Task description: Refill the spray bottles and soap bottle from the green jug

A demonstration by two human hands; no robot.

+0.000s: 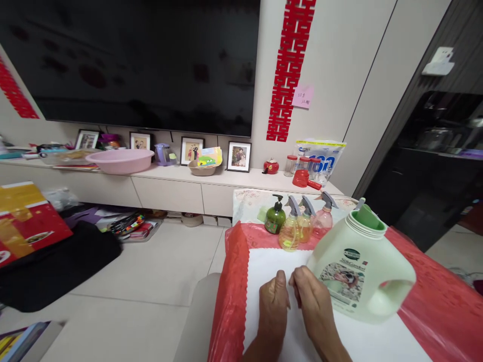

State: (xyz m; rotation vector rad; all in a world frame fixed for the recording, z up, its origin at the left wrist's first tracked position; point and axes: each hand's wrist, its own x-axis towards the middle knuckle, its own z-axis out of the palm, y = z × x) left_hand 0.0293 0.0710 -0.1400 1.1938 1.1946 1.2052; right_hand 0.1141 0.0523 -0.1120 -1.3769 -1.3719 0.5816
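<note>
Both hands hover close together over a white sheet (260, 266) on the red-covered table. My left hand (274, 301) is curled with the thumb on top; whatever it may hold is hidden. Just to its right, my right hand (311, 299) is also curled, its fingers bent toward the left one, and its contents cannot be made out. A large pale green jug (362, 266) with an open top stands beside my right hand. Behind the hands are a green pump bottle (275, 218), yellow spray bottles (290, 232) and a pink spray bottle (322, 219).
A long low cabinet (169, 193) under the television bears a pink basin (123, 161), picture frames, a red teapot (270, 166), jars and a red scoop (301, 178). On the left, a red and yellow box (33, 221) rests on a black bag (60, 266).
</note>
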